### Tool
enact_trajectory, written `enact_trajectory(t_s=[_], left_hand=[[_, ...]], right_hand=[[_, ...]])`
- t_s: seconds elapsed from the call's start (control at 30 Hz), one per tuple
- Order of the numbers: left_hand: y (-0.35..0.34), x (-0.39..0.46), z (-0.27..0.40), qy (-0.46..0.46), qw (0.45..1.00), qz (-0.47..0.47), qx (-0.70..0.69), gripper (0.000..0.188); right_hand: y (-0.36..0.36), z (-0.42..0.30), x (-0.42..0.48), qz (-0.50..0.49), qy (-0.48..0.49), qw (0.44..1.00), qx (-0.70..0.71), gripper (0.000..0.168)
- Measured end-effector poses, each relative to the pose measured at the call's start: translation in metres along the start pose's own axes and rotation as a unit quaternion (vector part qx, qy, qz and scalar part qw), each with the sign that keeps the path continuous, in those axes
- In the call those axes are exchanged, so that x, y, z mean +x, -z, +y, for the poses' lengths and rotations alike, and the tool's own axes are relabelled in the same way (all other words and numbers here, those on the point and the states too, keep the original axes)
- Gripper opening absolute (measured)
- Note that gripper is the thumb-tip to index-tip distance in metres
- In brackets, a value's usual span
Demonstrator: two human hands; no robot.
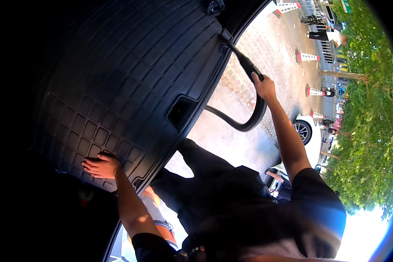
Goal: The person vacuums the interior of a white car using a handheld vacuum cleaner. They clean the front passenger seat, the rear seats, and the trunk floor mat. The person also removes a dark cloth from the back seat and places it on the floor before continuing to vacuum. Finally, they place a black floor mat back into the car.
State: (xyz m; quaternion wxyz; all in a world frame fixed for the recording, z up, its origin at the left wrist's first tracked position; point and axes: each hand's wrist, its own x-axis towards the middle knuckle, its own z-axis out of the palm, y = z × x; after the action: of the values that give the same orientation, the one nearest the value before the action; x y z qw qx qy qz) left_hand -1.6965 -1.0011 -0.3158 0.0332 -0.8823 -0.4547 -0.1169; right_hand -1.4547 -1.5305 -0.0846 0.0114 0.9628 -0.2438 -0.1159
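Note:
My left hand [101,166] lies palm down with fingers spread on a black moulded cargo mat [118,82], near its lower end. On the right, my right hand [264,86] is closed around the handle of a black vacuum hose [249,124]. Its narrow nozzle [237,52] points up and left, with the tip over the mat's edge by the vehicle's sill. The hose bends down below my hand and passes left behind the sill. The mat has a grid of raised blocks and a dark recess [180,111] near the sill.
An orange and grey cylindrical container [163,226] stands by the sill, beside my legs. Outside are paving, several red and white cones [308,57], a metal fence, a white car [309,131] and trees. One person [329,35] stands by the fence; another person's arm [275,177] shows behind me.

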Motion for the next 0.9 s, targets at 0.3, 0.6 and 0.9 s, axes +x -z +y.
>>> enact_trajectory(t_s=[0.3,0.6,0.9], left_hand=[[0.006,0.0,-0.002,-0.006,1.0,0.002,-0.007,0.061],[0.013,0.001,0.004,0.001,1.0,0.004,-0.021,0.057],[0.002,0.081,-0.01,0.027,0.998,0.021,-0.052,0.063]], right_hand=[[0.027,-0.009,-0.097,-0.151,0.069,0.986,0.012,0.059],[-0.011,-0.017,-0.095,-0.07,0.293,0.952,0.059,0.065],[-0.014,-0.153,-0.128,-0.044,0.565,0.82,0.082,0.067]])
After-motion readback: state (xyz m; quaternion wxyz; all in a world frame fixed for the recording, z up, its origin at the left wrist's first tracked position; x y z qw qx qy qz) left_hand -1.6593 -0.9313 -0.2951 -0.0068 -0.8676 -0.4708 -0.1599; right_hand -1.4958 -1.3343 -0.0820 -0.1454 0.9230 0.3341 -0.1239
